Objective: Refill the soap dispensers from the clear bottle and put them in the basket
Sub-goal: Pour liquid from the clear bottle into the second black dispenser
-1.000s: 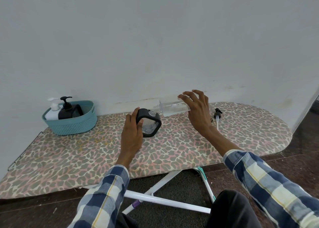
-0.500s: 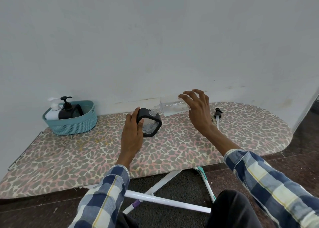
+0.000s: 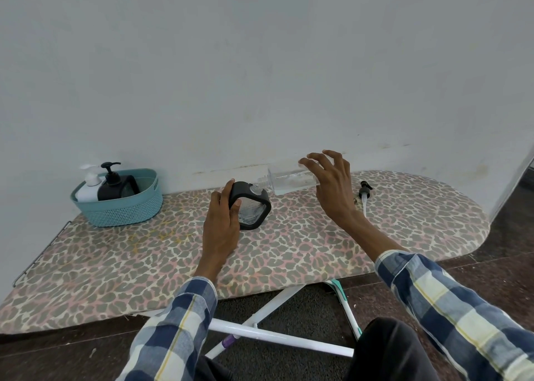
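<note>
My left hand (image 3: 221, 222) grips a black-framed dispenser (image 3: 254, 210) with clear sides, standing tilted on the ironing board (image 3: 115, 265). Its pump is off and its neck is open. My right hand (image 3: 332, 187) holds the clear bottle (image 3: 289, 180) almost level, mouth pointing left just above the dispenser's neck. The loose black pump (image 3: 364, 193) with its white tube lies on the board right of my right hand. A teal basket (image 3: 121, 204) at the back left holds a white dispenser (image 3: 89, 187) and a black dispenser (image 3: 115, 185).
The leopard-print board stands against a white wall (image 3: 260, 63). Its white legs (image 3: 274, 334) cross below the near edge over dark floor. A metal rack edge (image 3: 40, 253) runs along the board's left end.
The clear bottle and my right hand have lifted very slightly; the left hand and the dispenser have stayed put.
</note>
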